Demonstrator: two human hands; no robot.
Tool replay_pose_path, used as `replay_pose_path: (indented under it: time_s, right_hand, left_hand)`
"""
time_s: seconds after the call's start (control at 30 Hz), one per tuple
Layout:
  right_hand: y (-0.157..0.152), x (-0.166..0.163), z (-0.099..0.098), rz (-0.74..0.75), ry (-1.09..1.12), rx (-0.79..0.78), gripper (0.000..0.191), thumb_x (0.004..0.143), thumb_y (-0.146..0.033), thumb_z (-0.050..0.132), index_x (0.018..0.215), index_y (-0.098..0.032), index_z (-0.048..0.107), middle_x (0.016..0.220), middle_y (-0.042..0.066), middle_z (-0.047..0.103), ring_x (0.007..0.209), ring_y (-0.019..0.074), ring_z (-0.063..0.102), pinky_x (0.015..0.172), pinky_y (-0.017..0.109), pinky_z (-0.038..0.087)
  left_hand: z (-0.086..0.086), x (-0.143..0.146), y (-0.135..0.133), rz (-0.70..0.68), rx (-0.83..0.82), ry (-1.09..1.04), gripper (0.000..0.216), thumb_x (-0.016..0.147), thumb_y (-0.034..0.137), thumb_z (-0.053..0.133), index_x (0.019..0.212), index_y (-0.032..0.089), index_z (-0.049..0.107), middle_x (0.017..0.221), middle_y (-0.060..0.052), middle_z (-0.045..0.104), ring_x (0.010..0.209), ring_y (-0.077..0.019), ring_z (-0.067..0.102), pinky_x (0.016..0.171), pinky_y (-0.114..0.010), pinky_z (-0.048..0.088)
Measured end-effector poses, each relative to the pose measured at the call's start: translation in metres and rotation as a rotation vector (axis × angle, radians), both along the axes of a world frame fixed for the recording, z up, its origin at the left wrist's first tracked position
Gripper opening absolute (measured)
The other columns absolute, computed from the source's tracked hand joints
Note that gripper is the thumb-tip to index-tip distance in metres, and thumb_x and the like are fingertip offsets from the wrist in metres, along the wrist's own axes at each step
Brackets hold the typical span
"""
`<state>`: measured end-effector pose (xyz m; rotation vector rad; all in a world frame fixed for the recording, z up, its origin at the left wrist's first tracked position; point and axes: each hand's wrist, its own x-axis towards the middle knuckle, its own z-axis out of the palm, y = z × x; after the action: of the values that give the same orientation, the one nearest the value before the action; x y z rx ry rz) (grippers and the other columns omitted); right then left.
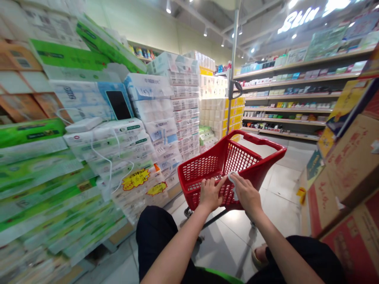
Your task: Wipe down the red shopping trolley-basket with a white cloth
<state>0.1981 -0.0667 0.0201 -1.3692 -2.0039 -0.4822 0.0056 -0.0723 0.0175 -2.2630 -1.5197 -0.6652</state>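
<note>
A red plastic shopping cart [199,165] with perforated basket walls stands on casters right in front of my knees. My left hand [211,194] is on its near rim, fingers bent over the edge and the index finger stretched out to the right. Beside it, my right hand [246,195] presses a crumpled white wipe [232,176] against the same rim. Part of the wipe hangs down below the fingers; my palm hides the rest. Both hands are close together at the cart's near side.
Stacked tissue packs [154,106] rise on the left, with a phone [118,105] and white cable [111,165] on them. Cardboard boxes [352,157] line the right. A metal pole [232,79] stands behind the cart. Shelves [296,96] fill the back. Tiled floor [278,189] shows around the cart.
</note>
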Motion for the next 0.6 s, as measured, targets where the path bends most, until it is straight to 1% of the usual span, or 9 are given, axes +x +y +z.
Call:
replay_pose_path:
  time_s: [0.07,0.1,0.17,0.27,0.37,0.4,0.47,0.6]
  right_hand:
    - [-0.001,-0.009,-0.004,0.051,-0.025,-0.005,0.058,0.091,-0.014,0.043,0.145,-0.036,0.042,0.144,-0.005,0.050,0.098,0.0187,0.062,0.081,0.032,0.056]
    - [0.000,-0.006,-0.003,0.069,-0.044,-0.010,0.058,0.091,-0.014,0.043,0.145,-0.036,0.043,0.144,-0.005,0.051,0.097,0.0184,0.062,0.081,0.032,0.055]
    - [0.005,0.009,0.005,0.069,-0.071,-0.021,0.058,0.091,-0.014,0.043,0.143,-0.036,0.044,0.143,-0.006,0.051,0.095,0.0182,0.062,0.076,0.030,0.056]
    - [0.013,0.046,0.022,-0.034,-0.034,-0.008,0.055,0.091,-0.016,0.043,0.141,-0.039,0.046,0.143,-0.009,0.052,0.098,0.0189,0.062,0.068,0.029,0.055]
    - [0.016,0.069,0.033,-0.137,0.024,0.021,0.051,0.093,-0.021,0.044,0.140,-0.040,0.047,0.142,-0.009,0.052,0.102,0.0198,0.061,0.069,0.030,0.055]
    - [0.016,0.070,0.034,-0.151,0.038,0.025,0.051,0.093,-0.021,0.044,0.140,-0.040,0.047,0.142,-0.009,0.052,0.103,0.0200,0.061,0.070,0.030,0.055]
    - [0.012,0.061,0.031,-0.140,0.060,0.014,0.051,0.093,-0.021,0.043,0.141,-0.038,0.046,0.143,-0.007,0.052,0.104,0.0201,0.061,0.070,0.030,0.056]
    - [0.003,0.028,0.017,-0.015,0.040,-0.045,0.054,0.092,-0.019,0.041,0.143,-0.036,0.044,0.144,-0.006,0.050,0.104,0.0196,0.061,0.069,0.029,0.057]
  left_hand:
    - [0.001,-0.003,0.000,0.006,-0.002,0.009,0.089,0.075,0.034,0.063,0.153,0.037,0.020,0.106,-0.006,0.051,0.096,-0.0254,0.046,0.101,-0.047,0.028]
    - [0.002,-0.005,0.000,0.007,-0.005,0.010,0.088,0.076,0.034,0.062,0.153,0.037,0.020,0.105,-0.006,0.051,0.095,-0.0251,0.046,0.100,-0.047,0.028]
    - [0.003,-0.007,0.000,0.003,-0.011,0.005,0.085,0.078,0.033,0.061,0.153,0.038,0.020,0.103,-0.005,0.051,0.094,-0.0244,0.046,0.100,-0.046,0.029]
    - [0.004,-0.007,0.000,-0.006,-0.023,-0.012,0.083,0.079,0.031,0.059,0.152,0.040,0.022,0.101,-0.004,0.051,0.093,-0.0237,0.046,0.100,-0.045,0.029]
    - [0.004,-0.004,0.000,-0.012,-0.036,-0.031,0.082,0.078,0.029,0.060,0.151,0.041,0.024,0.101,-0.004,0.050,0.093,-0.0234,0.047,0.099,-0.045,0.029]
    - [0.005,-0.003,0.000,-0.012,-0.040,-0.037,0.082,0.077,0.029,0.060,0.151,0.041,0.025,0.100,-0.004,0.050,0.093,-0.0235,0.047,0.099,-0.045,0.029]
    - [0.005,-0.002,-0.001,-0.010,-0.046,-0.044,0.082,0.077,0.029,0.060,0.151,0.040,0.025,0.100,-0.004,0.051,0.093,-0.0237,0.047,0.099,-0.045,0.029]
    - [0.005,-0.005,-0.001,-0.015,-0.050,-0.040,0.083,0.076,0.029,0.060,0.151,0.041,0.025,0.101,-0.004,0.051,0.093,-0.0236,0.047,0.099,-0.045,0.029]
